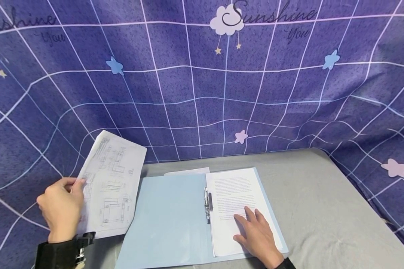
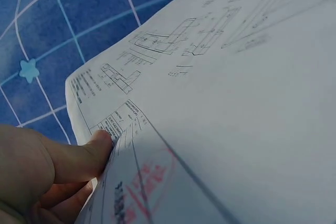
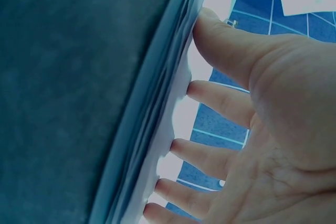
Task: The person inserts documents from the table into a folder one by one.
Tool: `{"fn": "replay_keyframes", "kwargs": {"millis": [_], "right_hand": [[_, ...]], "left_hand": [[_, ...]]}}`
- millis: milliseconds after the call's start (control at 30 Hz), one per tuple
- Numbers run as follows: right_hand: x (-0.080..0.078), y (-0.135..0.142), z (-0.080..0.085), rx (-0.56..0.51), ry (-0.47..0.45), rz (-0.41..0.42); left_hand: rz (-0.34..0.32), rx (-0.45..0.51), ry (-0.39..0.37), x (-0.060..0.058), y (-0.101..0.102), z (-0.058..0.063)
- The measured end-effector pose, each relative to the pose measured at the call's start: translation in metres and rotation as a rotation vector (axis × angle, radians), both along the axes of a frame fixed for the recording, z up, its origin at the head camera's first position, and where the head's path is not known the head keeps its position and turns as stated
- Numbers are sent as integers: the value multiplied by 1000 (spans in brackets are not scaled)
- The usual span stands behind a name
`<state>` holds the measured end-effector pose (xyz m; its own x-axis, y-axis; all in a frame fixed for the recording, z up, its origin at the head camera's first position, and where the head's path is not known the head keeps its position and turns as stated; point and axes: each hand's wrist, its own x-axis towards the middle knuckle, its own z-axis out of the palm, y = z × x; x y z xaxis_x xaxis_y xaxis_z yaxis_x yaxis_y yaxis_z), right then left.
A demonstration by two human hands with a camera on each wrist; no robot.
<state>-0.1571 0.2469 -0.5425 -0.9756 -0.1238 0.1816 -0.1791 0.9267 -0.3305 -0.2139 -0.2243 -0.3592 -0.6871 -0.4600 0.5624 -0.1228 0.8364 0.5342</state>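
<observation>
My left hand (image 1: 62,205) pinches the left edge of a technical drawing (image 1: 116,186), thumb on its printed face, and holds it up left of the folder. In the left wrist view, red handwriting inside a red oval marks the drawing (image 2: 210,98). A light blue folder (image 1: 168,220) lies open flat, with a metal clip (image 1: 208,205) at its spine. White pages of printed text (image 1: 230,186) lie in its right half. On their lower right part rests my right hand (image 1: 256,235), fingers spread; in the right wrist view its fingertips touch the top page.
A grey cloth-covered table (image 1: 323,209) extends right of the folder. Another white paper (image 1: 188,171) sticks out behind the folder's upper edge. A purple curtain (image 1: 205,86) with grid lines, stars and clouds hangs behind and on both sides.
</observation>
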Motion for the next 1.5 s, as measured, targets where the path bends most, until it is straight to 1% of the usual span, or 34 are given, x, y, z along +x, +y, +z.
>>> {"fn": "replay_keyframes", "kwargs": {"millis": [67,167,300,367,433,567,700,800,933,1033,1167,1300,1367,1500], "right_hand": [[0,0,1,-5,-9,3],[0,0,2,-11,-31,3],[1,-1,4,-17,-52,-4],[1,-1,4,-32,-47,-4],[2,-2,4,-61,-22,-1],[1,-4,6,-139,62,-6],[-5,-9,8,-239,131,-30],[-10,-13,10,-339,158,-31],[-15,-20,13,-509,167,11],[-17,-27,14,-660,117,51],[-18,-34,16,-829,-6,70],[-18,-40,17,-947,-108,112],[-17,-43,18,-988,-149,133],[-16,-48,20,-1074,-247,104]], "left_hand": [[-9,4,8,0,4,0],[-22,21,13,1,10,2],[-60,36,44,3,20,5],[-76,42,54,3,26,5],[-88,49,59,3,33,3],[-125,71,62,3,46,-2],[-171,121,51,4,62,-8],[-199,158,20,5,76,-16],[-227,223,-34,6,94,-30],[-242,285,-73,6,106,-38],[-280,357,-121,8,120,-47],[-323,421,-168,8,132,-58],[-342,447,-186,8,137,-65],[-375,463,-202,8,146,-79]]}}
